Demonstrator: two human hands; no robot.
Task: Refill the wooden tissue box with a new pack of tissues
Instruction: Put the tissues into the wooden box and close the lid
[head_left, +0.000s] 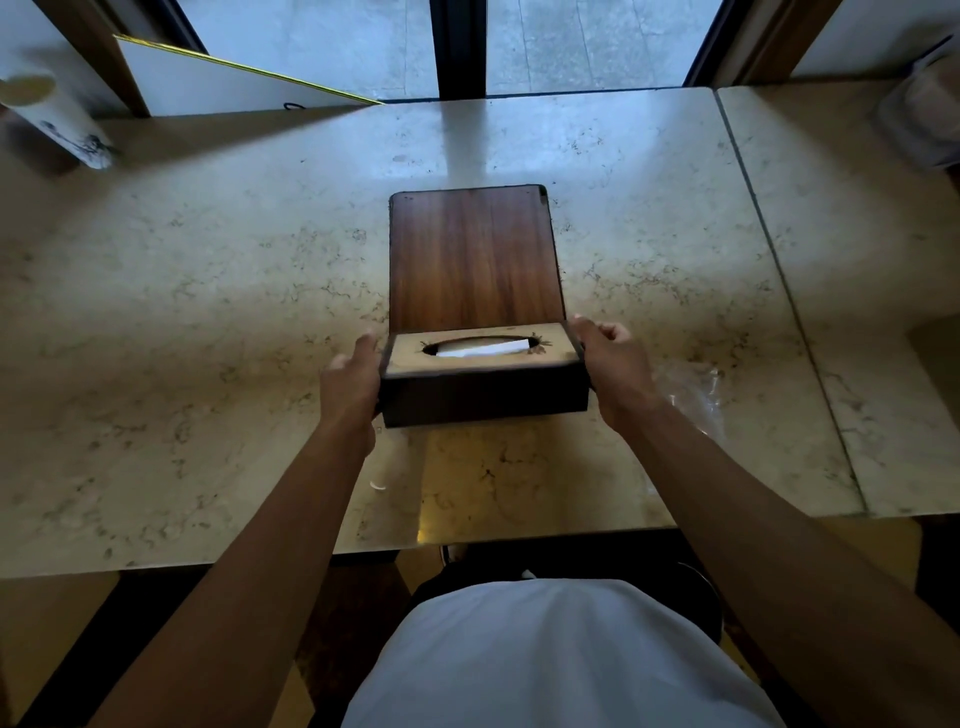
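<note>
A: How should this step go?

B: Keep the dark wooden tissue box (483, 379) level, with even pressure on both ends (white tissue (485, 349) shows through the oval slot).

A: And the hands?

B: Left hand (350, 376) and right hand (613, 364) clasp its short ends; it sits between them, low over the pale marble counter (208, 312).

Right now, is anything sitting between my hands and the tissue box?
No. The left hand and right hand already grip opposite ends of the tissue box, and nothing is visible between either palm and the wood.
</note>
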